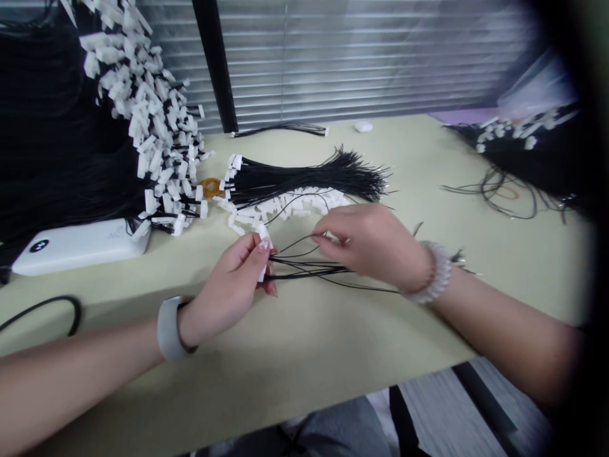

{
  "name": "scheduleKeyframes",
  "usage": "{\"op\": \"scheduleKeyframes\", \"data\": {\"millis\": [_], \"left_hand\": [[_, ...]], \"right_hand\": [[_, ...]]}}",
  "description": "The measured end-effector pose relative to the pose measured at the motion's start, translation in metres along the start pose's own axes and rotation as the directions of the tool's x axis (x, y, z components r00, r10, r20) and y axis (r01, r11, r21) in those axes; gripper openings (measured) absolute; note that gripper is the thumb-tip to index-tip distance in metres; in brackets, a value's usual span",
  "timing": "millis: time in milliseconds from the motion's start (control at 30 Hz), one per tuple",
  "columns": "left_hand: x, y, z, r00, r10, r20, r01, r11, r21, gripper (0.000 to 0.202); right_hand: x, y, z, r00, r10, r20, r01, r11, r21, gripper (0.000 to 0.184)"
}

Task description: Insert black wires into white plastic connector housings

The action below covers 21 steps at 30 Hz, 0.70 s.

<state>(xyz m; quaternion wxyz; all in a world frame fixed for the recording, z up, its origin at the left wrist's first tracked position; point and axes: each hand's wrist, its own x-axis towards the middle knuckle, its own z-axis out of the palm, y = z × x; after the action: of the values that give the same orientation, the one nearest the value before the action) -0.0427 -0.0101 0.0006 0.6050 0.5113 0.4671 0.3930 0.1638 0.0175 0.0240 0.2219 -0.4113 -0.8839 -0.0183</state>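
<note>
A pale green counter (pixel 295 355) runs beneath the person's forearms, with slatted window blinds (pixel 371 57) behind it. At the left, a huge mass of black wires (pixel 57 127) spills over the counter's far corner, its ends crowded with white plastic connectors (pixel 157 146). A smaller bundle of black wires (pixel 304 181) lies in the middle, with its white-connector ends fanned out at the left and along its near side. Another wire bundle (pixel 523 155) sits at the upper right, blurred at the edge of view, with loose strands (pixel 504 193) trailing from it.

A white power bank (pixel 78 246) lies against the big mass, and a black cable (pixel 47 314) curves near the counter's left edge. A single wire (pixel 280 129) lies along the back, near a small white object (pixel 363 126). An orange ring (pixel 212 187) shows between the big mass and the middle bundle.

The left hand (pixel 228 285) pinches a white connector (pixel 262 244) between thumb and fingers, and thin black wires (pixel 304 270) run from it to the right. The right hand (pixel 366 244) closes its fingertips on those wires. A grey band (pixel 169 327) circles the left wrist, and a pale beaded bracelet (pixel 435 273) circles the right.
</note>
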Motion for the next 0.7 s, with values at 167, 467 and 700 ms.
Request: {"op": "scheduleKeyframes", "data": {"millis": [167, 467, 700], "left_hand": [[0.001, 0.0, 0.0, 1.0, -0.013, -0.025, 0.012, 0.998, -0.069, 0.018], [0.0, 0.0, 0.0, 1.0, -0.01, 0.005, 0.01, 0.999, -0.034, 0.019], [0.0, -0.002, 0.0, 1.0, -0.009, -0.011, 0.008, 0.999, -0.044, 0.018]], "right_hand": [[0.001, 0.043, -0.015, 0.825, 0.443, -0.351, -0.329, 0.881, 0.34, 0.01], [0.004, 0.074, -0.022, 0.69, 0.681, -0.247, -0.06, 0.393, 0.917, 0.02], [0.002, 0.036, -0.016, 0.851, 0.519, -0.074, -0.353, 0.672, 0.651, 0.018]]}}
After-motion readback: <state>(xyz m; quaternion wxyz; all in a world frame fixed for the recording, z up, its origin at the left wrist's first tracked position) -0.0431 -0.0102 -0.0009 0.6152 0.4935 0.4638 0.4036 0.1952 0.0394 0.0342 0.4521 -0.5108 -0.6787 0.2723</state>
